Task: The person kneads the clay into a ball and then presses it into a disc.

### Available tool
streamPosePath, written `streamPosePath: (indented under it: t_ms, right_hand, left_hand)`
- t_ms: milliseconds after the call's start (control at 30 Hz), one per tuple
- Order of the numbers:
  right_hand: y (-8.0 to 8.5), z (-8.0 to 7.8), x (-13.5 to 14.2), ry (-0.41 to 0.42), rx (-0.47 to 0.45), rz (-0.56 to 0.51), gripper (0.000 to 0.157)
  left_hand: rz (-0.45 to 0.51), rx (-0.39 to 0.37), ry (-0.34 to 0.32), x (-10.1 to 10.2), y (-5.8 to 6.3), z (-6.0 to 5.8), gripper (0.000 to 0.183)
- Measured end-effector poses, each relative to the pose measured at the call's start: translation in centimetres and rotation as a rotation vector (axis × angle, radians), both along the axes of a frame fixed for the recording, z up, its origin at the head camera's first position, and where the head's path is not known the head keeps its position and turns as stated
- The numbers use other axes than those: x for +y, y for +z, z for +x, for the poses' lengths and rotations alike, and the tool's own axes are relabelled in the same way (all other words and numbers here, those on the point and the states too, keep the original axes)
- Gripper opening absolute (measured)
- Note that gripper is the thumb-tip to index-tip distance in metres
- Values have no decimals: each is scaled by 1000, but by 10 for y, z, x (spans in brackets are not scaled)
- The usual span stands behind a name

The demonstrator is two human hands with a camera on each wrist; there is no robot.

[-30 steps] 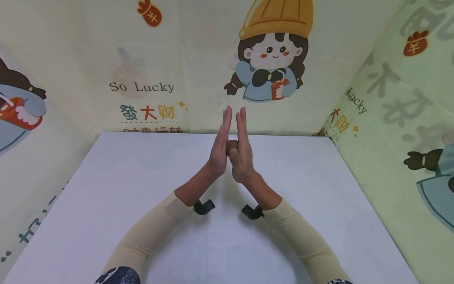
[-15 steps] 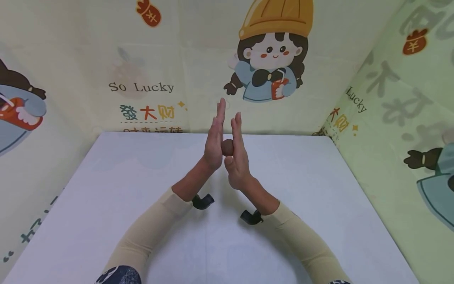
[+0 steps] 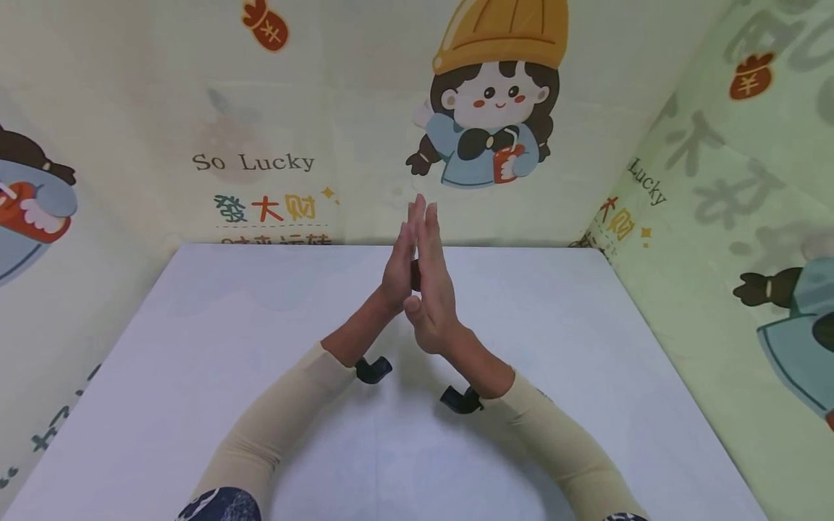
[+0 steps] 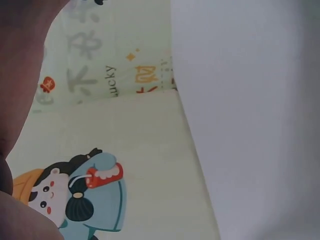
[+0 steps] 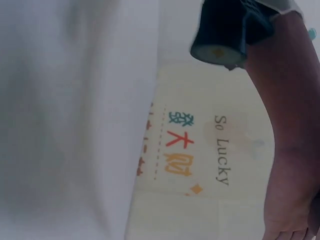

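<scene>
Between my two palms sits a small brown ball (image 3: 415, 276), mostly hidden in the head view; its material cannot be told. My left hand (image 3: 396, 273) is flat, fingers straight and pointing up and away, its palm against the ball. Facing it, my right hand (image 3: 435, 289) is also flat with straight fingers, pressing from the other side, thumb lying along its near edge. Both hands are raised above the table. The left wrist view shows only blurred parts of a hand at its left edge. In the right wrist view, the left forearm (image 5: 282, 110) runs down the right side.
A white table (image 3: 260, 405) spreads under my arms. Printed cloth walls (image 3: 365, 130) with cartoon figures and lettering stand behind it and to both sides. A black wrist camera (image 3: 373, 370) sits at my left cuff, another black wrist camera (image 3: 460, 400) at my right.
The palms slide against each other with the ball between them. The left hand first went forward, then came back; the right drew back, then forward. The ball is now more hidden.
</scene>
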State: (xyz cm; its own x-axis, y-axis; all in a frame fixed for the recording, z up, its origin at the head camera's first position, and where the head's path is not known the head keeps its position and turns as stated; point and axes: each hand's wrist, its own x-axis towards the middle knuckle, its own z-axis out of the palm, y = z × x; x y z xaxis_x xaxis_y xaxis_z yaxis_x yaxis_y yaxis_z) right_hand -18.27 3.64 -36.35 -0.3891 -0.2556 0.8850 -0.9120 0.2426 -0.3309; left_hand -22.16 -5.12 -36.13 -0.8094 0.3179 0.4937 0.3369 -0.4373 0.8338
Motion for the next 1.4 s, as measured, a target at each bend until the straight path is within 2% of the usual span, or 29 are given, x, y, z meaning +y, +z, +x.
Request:
streamPosePath:
  t_ms: [133, 233, 300, 400, 467, 567, 867, 1133, 1267, 1400]
  right_hand:
    - [9, -6, 5, -52, 17, -4, 104]
    - [15, -11, 8, -84, 34, 3, 103]
    - [18, -14, 10, -92, 35, 11, 102]
    - [20, -18, 12, -101, 17, 24, 103]
    - [19, -19, 14, -101, 6, 26, 103]
    - [17, -20, 16, -94, -9, 30, 104]
    - [1, -22, 25, -79, -74, 11, 107]
    - [-10, -22, 33, -55, -160, -48, 107]
    - [-16, -20, 35, -23, -178, -57, 107]
    - [-25, -14, 33, 21, -202, -63, 104]
  left_hand:
    - [-17, 8, -43, 4, -4, 1, 82]
    - [-81, 52, 5, 4, -6, 6, 103]
    - [-115, 82, 32, 4, -5, 9, 109]
    - [-133, 101, 50, 4, 0, 12, 98]
    - [-124, 81, 38, 5, 2, 15, 83]
    - [-127, 64, 38, 5, 4, 19, 74]
    - [-130, 75, 21, 5, 3, 30, 74]
    - [-70, 141, -5, 9, 1, 37, 71]
    - [-64, 165, 15, 9, 2, 38, 72]
    - [-46, 163, 62, 8, 1, 38, 73]
